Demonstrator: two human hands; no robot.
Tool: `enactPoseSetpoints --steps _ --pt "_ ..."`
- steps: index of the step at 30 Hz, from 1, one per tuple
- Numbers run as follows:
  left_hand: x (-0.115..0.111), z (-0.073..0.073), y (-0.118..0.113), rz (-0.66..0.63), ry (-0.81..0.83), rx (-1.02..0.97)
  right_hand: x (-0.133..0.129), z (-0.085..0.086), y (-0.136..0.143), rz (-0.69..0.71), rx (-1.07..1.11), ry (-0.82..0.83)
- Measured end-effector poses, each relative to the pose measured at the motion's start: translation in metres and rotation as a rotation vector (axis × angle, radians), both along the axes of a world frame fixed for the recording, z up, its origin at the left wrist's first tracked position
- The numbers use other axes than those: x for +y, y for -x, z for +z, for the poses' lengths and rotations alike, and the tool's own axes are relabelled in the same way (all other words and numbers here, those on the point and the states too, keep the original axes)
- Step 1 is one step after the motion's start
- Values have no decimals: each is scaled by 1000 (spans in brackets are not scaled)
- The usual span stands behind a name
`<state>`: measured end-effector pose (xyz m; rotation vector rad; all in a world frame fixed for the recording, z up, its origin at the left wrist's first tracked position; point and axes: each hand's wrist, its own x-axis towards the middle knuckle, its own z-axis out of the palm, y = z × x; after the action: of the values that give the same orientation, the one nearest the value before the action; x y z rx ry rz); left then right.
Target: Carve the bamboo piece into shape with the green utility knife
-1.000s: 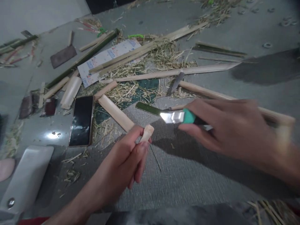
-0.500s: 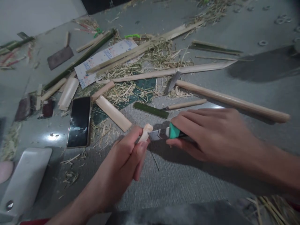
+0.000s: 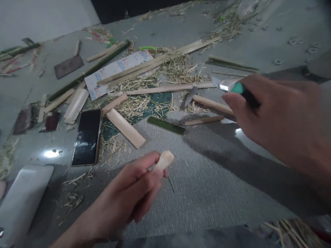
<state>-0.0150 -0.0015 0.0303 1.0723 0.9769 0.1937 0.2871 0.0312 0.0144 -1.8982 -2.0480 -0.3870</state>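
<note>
Between the thumb and fingers of my left hand [image 3: 134, 186] is a small pale carved piece [image 3: 164, 160], probably bamboo or wood, its knobbed end sticking out. My right hand [image 3: 279, 117] is closed round a utility knife [image 3: 239, 90] with a green and black handle, raised over the right side of the table. Its blade points left, apart from the carved piece. Beyond my left hand lie a green bamboo strip [image 3: 166, 125] and a pale split bamboo piece [image 3: 126, 128]. Below the knife, a hammer [image 3: 212, 104] rests beside a thin wooden-handled tool [image 3: 204, 120].
A phone [image 3: 86, 137] lies left of my hands, near a white rounded object [image 3: 24, 203]. Shavings [image 3: 137, 103] cover part of a green cutting mat [image 3: 161, 100]. Farther back are long bamboo strips [image 3: 165, 88], a printed sheet [image 3: 100, 81], sandpaper pieces [image 3: 68, 66] and several metal washers [image 3: 278, 62].
My right hand has lifted the knife away from the carved piece, up and to the right. My left hand still holds the piece, now slightly lower in view with its end more exposed.
</note>
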Motion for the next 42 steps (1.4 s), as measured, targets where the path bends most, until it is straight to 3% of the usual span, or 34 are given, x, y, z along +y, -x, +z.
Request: enactPoseSetpoints --steps 3,7,15,27,29,32,35,42 --pt "2 -4 2 81 33 -67 1 -6 -1 180 68 12" --pt "2 -9 2 159 86 -193 -13 -15 18 410 120 34" --pt "-3 -20 0 204 63 -268 -31 -15 40 642 245 76" --pt "-8 -12 -8 147 -181 -58 -33 -14 46 658 207 91" --pt "-10 -12 -8 139 -252 7 -29 -13 40 571 136 54" --pt "-12 -12 -9 92 -320 73 -19 -12 25 285 54 22" --pt "-12 -13 -9 69 -299 111 -10 -12 11 197 63 16" --pt "-6 -17 -9 113 -265 134 -15 -14 13 558 151 104"
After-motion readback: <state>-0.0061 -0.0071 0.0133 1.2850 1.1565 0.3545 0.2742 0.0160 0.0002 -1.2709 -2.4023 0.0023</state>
